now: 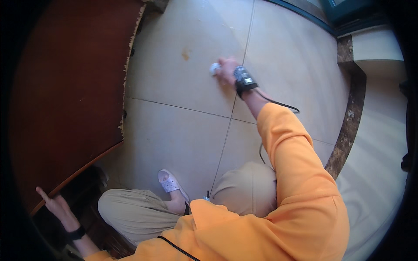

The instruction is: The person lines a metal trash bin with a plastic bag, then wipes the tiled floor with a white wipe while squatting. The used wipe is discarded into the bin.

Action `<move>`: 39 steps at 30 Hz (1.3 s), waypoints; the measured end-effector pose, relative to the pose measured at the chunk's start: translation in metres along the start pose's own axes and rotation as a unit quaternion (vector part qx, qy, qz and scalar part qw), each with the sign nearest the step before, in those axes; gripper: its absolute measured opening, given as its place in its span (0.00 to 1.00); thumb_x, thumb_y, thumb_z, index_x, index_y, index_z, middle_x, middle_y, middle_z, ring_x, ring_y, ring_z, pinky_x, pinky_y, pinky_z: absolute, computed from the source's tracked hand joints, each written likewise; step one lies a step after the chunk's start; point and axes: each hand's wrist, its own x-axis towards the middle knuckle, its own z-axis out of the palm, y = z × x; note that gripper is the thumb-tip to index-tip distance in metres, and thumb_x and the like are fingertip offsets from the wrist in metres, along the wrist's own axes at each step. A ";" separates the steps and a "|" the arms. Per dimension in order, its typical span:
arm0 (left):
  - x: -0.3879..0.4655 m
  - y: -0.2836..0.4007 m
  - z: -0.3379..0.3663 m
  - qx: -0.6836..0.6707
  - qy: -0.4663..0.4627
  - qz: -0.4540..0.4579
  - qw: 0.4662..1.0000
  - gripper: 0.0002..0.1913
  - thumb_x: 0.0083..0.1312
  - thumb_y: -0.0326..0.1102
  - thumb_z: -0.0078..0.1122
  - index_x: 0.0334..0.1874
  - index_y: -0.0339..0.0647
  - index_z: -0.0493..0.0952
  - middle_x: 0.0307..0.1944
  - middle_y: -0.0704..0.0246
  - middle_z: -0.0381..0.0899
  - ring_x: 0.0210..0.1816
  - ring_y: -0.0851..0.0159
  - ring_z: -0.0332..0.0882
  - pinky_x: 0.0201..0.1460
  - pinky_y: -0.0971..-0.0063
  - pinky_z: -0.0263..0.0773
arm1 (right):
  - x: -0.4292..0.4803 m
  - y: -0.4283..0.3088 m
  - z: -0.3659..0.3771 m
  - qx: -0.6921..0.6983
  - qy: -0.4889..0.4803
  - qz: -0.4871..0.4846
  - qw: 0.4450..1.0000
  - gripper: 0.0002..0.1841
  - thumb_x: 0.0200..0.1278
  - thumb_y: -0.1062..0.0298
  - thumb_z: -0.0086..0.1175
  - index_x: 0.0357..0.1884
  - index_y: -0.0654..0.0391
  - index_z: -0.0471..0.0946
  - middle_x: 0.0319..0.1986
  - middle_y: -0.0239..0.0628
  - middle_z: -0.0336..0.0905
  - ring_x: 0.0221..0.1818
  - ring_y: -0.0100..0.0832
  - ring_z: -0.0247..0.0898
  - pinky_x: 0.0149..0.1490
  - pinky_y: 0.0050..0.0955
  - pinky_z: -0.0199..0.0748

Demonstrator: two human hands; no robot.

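My right hand (227, 70), with a strap and a small device on its wrist, is closed around a crumpled white wad (214, 69), perhaps tissue or cloth, low over the tiled floor (176, 127). Whether the wad touches the tile is hard to tell. A brownish stain (185, 54) marks the floor to the left of the wad. At the lower left, my left hand (56, 204) rests at the edge of a dark reddish-brown wooden panel (72, 84), fingers apart, with a black band on the wrist.
The panel's right edge is chipped along its length. A brown marble skirting (351, 120) runs along the white wall (375, 130) at the right. A teal frame (326, 26) stands at the upper right. My foot in a pale slipper (169, 182) is on the floor; a black cable hangs from my right wrist.
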 end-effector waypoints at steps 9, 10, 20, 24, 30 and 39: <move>-0.018 0.011 0.017 -0.002 -0.005 0.001 1.000 0.41 0.61 0.55 0.51 0.63 0.23 0.52 0.65 0.54 0.52 0.65 0.58 0.52 0.68 0.66 0.49 | -0.100 0.127 -0.043 -0.144 -0.013 -0.116 0.983 0.08 0.42 0.74 0.52 0.28 0.55 0.75 0.32 0.48 0.71 0.37 0.47 0.68 0.40 0.40 0.70; -0.016 0.011 0.016 0.005 0.008 0.001 1.000 0.41 0.61 0.55 0.52 0.62 0.23 0.53 0.65 0.54 0.51 0.65 0.58 0.52 0.68 0.66 0.49 | -0.116 0.149 -0.060 -0.108 0.038 -0.061 0.992 0.07 0.43 0.73 0.52 0.29 0.57 0.75 0.33 0.49 0.71 0.36 0.48 0.68 0.41 0.40 0.70; -0.011 0.005 0.006 -0.026 -0.011 -0.002 1.000 0.44 0.59 0.53 0.55 0.63 0.22 0.48 0.66 0.52 0.49 0.66 0.58 0.50 0.69 0.67 0.46 | -0.065 0.099 -0.008 -0.096 0.161 0.138 0.973 0.13 0.48 0.65 0.54 0.37 0.56 0.73 0.32 0.49 0.74 0.38 0.46 0.70 0.43 0.42 0.70; -0.011 0.003 0.004 -0.003 -0.021 0.006 1.000 0.41 0.61 0.52 0.54 0.63 0.23 0.50 0.65 0.52 0.49 0.66 0.58 0.50 0.69 0.67 0.46 | 0.039 0.046 -0.016 -0.057 0.208 0.160 0.963 0.17 0.51 0.65 0.55 0.42 0.60 0.69 0.37 0.55 0.73 0.42 0.52 0.71 0.45 0.44 0.70; -0.004 -0.002 -0.007 -0.046 0.001 -0.019 0.999 0.35 0.62 0.48 0.55 0.59 0.22 0.57 0.61 0.57 0.58 0.60 0.64 0.59 0.65 0.72 0.54 | 0.048 -0.008 0.002 -0.021 0.070 0.032 0.997 0.14 0.55 0.63 0.48 0.34 0.66 0.74 0.31 0.56 0.76 0.34 0.50 0.75 0.39 0.40 0.74; -0.003 -0.009 -0.007 -0.037 0.006 0.026 0.999 0.35 0.62 0.46 0.54 0.62 0.27 0.55 0.63 0.57 0.55 0.62 0.64 0.57 0.67 0.69 0.53 | -0.003 0.018 0.052 0.053 -0.083 -0.022 0.995 0.10 0.54 0.68 0.45 0.35 0.60 0.73 0.37 0.55 0.70 0.40 0.47 0.70 0.40 0.40 0.73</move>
